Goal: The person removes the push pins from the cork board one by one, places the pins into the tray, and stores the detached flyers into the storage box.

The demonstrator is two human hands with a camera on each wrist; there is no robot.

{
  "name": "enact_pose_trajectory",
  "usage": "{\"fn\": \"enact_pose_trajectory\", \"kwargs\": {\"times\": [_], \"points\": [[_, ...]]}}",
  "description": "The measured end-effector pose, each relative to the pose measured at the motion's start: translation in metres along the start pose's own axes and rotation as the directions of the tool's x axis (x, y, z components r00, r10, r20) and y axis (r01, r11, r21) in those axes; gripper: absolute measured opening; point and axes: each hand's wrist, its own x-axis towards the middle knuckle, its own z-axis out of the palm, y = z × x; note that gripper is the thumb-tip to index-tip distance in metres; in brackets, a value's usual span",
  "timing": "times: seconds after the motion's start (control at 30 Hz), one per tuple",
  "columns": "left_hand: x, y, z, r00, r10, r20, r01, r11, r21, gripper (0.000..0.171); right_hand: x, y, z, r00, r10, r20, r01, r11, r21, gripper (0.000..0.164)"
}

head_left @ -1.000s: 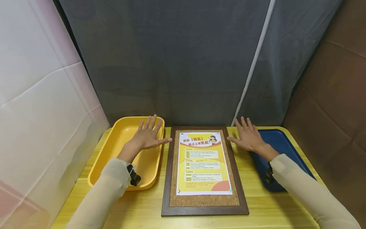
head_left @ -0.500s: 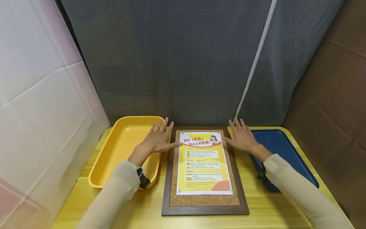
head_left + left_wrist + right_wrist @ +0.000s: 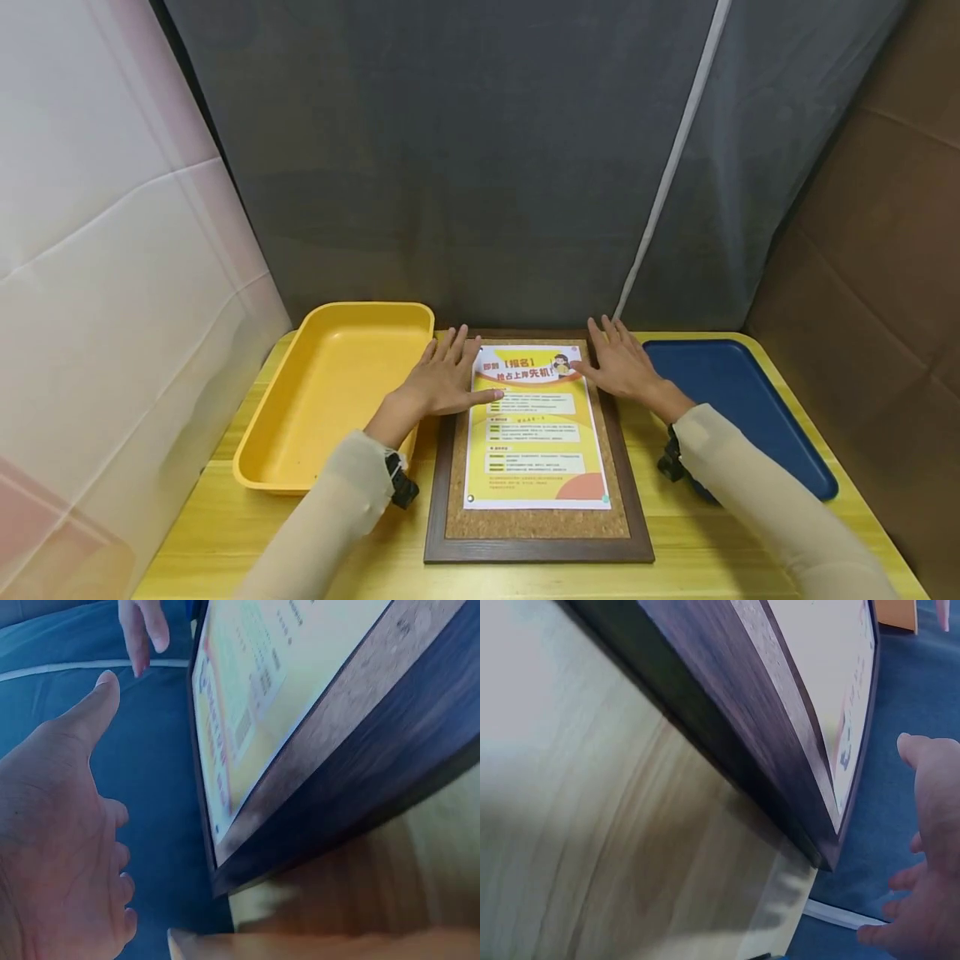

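Pins (image 3: 471, 498) are probably holding the poster (image 3: 536, 450) flat on the board (image 3: 536, 526), while left hand (image 3: 438, 383) and right hand (image 3: 624, 367) are hovering, fingers (image 3: 457, 345) spread and empty.

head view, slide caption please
Left hand and right hand spread near top corners of corkboard with poster, yellow tray and blue tray alongside.
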Motion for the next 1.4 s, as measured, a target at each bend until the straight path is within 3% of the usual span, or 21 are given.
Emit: {"fn": "enact_pose_trajectory", "kwargs": {"times": [0.7, 0.97, 1.2, 1.4], "points": [[0.004, 0.022, 0.042, 0.995, 0.015, 0.095, -0.008, 0.997, -0.08, 0.107, 0.012, 0.0, 0.019, 0.997, -0.034, -0.065, 0.037, 0.999, 0.038, 0.085], [0.0, 0.024, 0.048, 0.993, 0.004, 0.122, 0.008, 0.995, -0.097, 0.107, 0.017, -0.002, 0.026, 0.995, -0.01, -0.103, 0.017, 0.997, 0.069, 0.076], [0.0, 0.026, 0.051, 0.977, -0.017, 0.212, 0.036, 0.995, -0.09, 0.113, 0.018, 0.001, 0.033, 0.989, -0.022, -0.148, 0.04, 0.993, 0.114, 0.06], [0.003, 0.026, 0.054, 0.972, -0.025, 0.235, 0.046, 0.995, -0.088, 0.117, 0.022, 0.005, 0.036, 0.984, -0.019, -0.174, 0.048, 0.985, 0.165, 0.05]]}}
